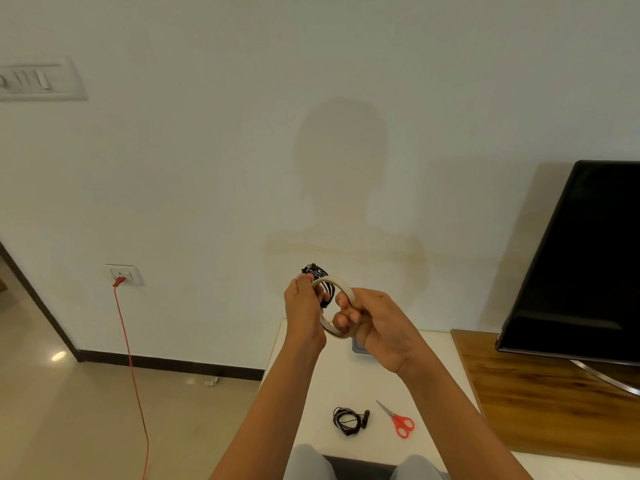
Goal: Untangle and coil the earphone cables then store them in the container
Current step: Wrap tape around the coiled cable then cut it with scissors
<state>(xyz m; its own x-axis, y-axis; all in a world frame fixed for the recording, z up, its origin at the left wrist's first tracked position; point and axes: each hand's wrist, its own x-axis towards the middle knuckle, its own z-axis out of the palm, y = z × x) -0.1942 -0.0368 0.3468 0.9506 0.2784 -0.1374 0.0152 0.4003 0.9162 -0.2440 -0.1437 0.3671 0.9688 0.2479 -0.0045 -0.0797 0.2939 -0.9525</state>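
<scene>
Black earphone coil (320, 273) pinched in left hand (304, 308); right hand (379, 327) grips tape roll (347, 289), above table (346, 382).

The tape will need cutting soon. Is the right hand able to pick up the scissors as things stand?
Probably not yet: the right hand grips the tape roll. The scissors lie unobstructed on the table, so freeing that hand should suffice.
</scene>
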